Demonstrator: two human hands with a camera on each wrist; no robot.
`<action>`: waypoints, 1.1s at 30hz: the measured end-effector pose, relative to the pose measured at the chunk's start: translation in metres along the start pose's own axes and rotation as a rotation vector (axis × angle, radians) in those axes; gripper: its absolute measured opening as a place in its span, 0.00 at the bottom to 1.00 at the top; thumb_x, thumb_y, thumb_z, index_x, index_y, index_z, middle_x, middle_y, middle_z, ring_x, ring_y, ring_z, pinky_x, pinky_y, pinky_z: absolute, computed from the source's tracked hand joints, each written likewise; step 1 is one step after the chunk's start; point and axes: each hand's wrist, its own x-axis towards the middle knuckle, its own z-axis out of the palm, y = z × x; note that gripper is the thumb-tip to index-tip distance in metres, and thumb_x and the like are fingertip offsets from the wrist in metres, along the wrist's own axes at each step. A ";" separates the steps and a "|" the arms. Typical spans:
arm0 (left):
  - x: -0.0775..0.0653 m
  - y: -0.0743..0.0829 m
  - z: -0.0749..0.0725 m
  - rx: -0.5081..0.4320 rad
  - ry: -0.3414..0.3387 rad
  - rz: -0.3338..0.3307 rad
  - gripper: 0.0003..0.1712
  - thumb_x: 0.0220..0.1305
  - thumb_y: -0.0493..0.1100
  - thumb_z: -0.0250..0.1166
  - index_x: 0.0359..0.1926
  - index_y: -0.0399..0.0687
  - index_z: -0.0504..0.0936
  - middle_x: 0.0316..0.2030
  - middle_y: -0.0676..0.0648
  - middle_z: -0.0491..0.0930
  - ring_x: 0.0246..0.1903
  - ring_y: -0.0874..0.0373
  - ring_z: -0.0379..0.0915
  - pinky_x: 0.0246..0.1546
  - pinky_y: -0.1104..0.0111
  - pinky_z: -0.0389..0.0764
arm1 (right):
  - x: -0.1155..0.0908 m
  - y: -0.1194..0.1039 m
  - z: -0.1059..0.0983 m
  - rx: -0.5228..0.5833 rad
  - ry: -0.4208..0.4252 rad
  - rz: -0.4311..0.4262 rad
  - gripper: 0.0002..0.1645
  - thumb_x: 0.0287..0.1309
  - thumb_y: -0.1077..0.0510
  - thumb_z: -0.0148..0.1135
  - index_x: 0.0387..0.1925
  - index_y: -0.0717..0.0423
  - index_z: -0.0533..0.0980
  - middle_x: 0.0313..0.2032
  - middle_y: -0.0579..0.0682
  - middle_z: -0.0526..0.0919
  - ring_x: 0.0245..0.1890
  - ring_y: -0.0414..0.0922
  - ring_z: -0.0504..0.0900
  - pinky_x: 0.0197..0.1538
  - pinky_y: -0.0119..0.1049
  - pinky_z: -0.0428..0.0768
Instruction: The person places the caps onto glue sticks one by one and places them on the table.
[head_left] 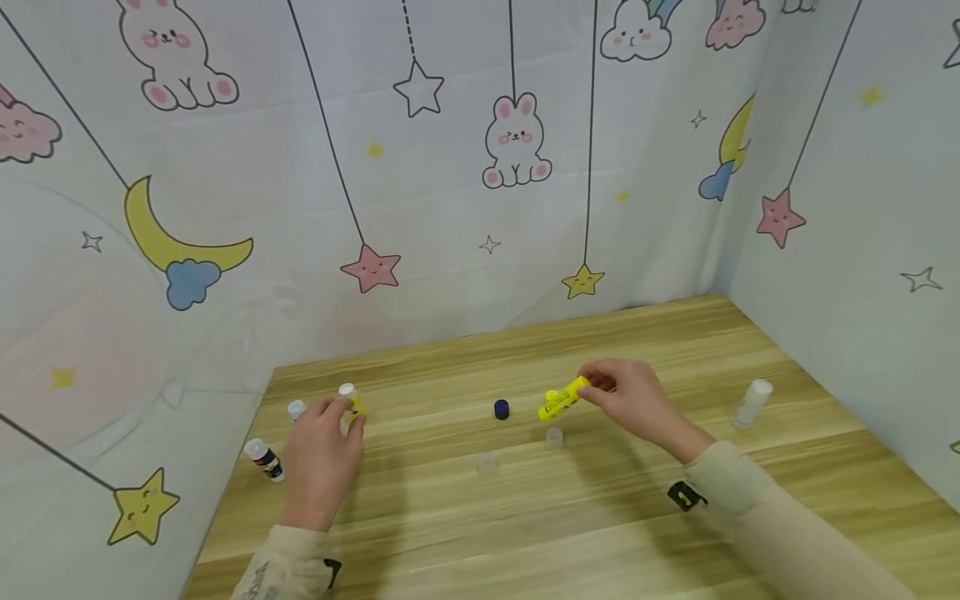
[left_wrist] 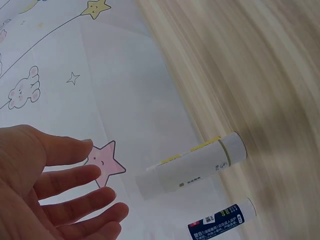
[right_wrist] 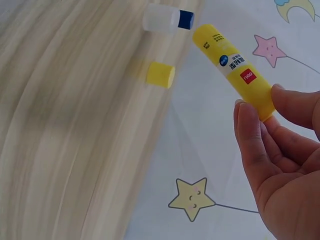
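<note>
Nearest you, your two pale sleeves, the left sleeve (head_left: pixel 288 558) and the right sleeve (head_left: pixel 780 517), reach over the wood-grain table (head_left: pixel 450 542). Just outside your left wrist stands the dark-labelled stick (head_left: pixel 266 461) with its whitish cap.

Your left hand (head_left: pixel 322 454) has its thumb and fingers apart with a moderate gap, gripping nothing. Right by its fingertips is the yellow-labelled stick (head_left: pixel 357 408), white-capped and upright; the hand hides part of it from above, so contact is hard to judge, though the left wrist view appears to show a gap. Another white-capped stick (head_left: pixel 296 409) shows behind your knuckles.

Between your hands, one translucent cap (head_left: pixel 487 462) sits closer to you and a second translucent cap (head_left: pixel 554 437) lies a little farther and to the right. Your right hand (head_left: pixel 626 396) pinches the yellow glue stick (head_left: pixel 562 399) at one end between thumb and fingers, holding it tilted above the table.

Past those clear caps is the dark blue cap (head_left: pixel 502 409), and the yellow cap (right_wrist: pixel 160 75) sits behind the held stick. Well off to the right stands a pale stick (head_left: pixel 752 404). Farthest away hangs the printed cloth (head_left: pixel 450 200).
</note>
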 end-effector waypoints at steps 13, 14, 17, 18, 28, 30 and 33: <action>-0.011 -0.012 0.002 0.041 -0.130 -0.095 0.20 0.57 0.41 0.76 0.51 0.41 0.85 0.45 0.35 0.81 0.32 0.38 0.80 0.21 0.48 0.79 | -0.011 0.023 -0.018 -0.112 -0.024 -0.016 0.10 0.57 0.59 0.74 0.41 0.56 0.85 0.33 0.43 0.85 0.31 0.39 0.81 0.36 0.39 0.82; -0.012 -0.013 0.002 0.044 -0.137 -0.095 0.21 0.57 0.41 0.76 0.51 0.41 0.85 0.45 0.35 0.81 0.32 0.38 0.80 0.22 0.48 0.79 | -0.013 0.025 -0.019 -0.117 -0.030 -0.008 0.10 0.58 0.59 0.74 0.41 0.56 0.85 0.34 0.43 0.85 0.31 0.39 0.82 0.36 0.39 0.82; -0.014 -0.015 0.004 0.048 -0.144 -0.086 0.21 0.57 0.40 0.76 0.51 0.40 0.85 0.44 0.35 0.81 0.31 0.39 0.80 0.22 0.49 0.79 | -0.016 0.029 -0.022 -0.127 -0.043 0.004 0.12 0.58 0.59 0.74 0.43 0.57 0.85 0.35 0.44 0.86 0.32 0.39 0.82 0.37 0.40 0.83; -0.014 -0.015 0.004 0.050 -0.143 -0.080 0.21 0.57 0.40 0.76 0.51 0.39 0.86 0.44 0.35 0.81 0.31 0.39 0.80 0.23 0.49 0.79 | -0.016 0.031 -0.024 -0.130 -0.043 0.009 0.12 0.58 0.59 0.74 0.43 0.57 0.85 0.35 0.44 0.86 0.32 0.40 0.82 0.38 0.40 0.83; -0.009 -0.018 0.007 0.029 -0.129 -0.092 0.21 0.56 0.38 0.75 0.51 0.37 0.85 0.44 0.34 0.81 0.32 0.39 0.80 0.27 0.47 0.80 | -0.022 0.040 -0.041 -0.182 -0.053 0.004 0.13 0.59 0.59 0.73 0.45 0.58 0.84 0.37 0.47 0.86 0.34 0.42 0.83 0.39 0.41 0.83; -0.010 -0.019 0.008 0.019 -0.134 -0.103 0.22 0.57 0.37 0.75 0.53 0.37 0.84 0.44 0.34 0.80 0.32 0.39 0.80 0.27 0.47 0.80 | -0.023 0.043 -0.045 -0.191 -0.058 -0.001 0.14 0.59 0.59 0.73 0.46 0.59 0.84 0.37 0.48 0.86 0.35 0.42 0.83 0.39 0.42 0.83; -0.010 -0.020 0.011 0.005 -0.141 -0.120 0.24 0.57 0.37 0.75 0.55 0.37 0.83 0.44 0.34 0.80 0.32 0.39 0.80 0.26 0.48 0.79 | -0.025 0.046 -0.051 -0.195 -0.066 -0.002 0.14 0.59 0.60 0.72 0.46 0.62 0.84 0.38 0.49 0.86 0.35 0.43 0.84 0.38 0.43 0.83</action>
